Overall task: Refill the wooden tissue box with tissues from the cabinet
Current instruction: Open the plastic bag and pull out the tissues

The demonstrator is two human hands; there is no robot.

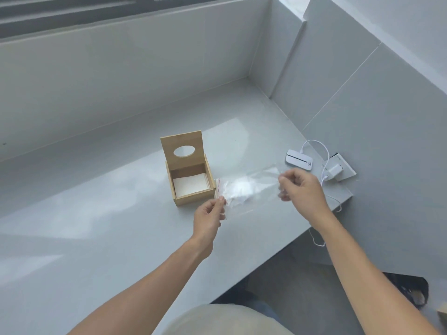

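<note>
The wooden tissue box stands on the grey counter with its lid raised upright; the lid has an oval hole. White tissues lie flat inside the box. Just right of the box I hold an empty clear plastic wrapper stretched between both hands above the counter. My left hand pinches its near left end, by a thin red strip. My right hand grips its right end.
A small white device with a white cable lies at the counter's right end, beside a white plug in a wall socket plate. Tiled walls enclose the counter at the back and right. The counter's edge drops off at lower right.
</note>
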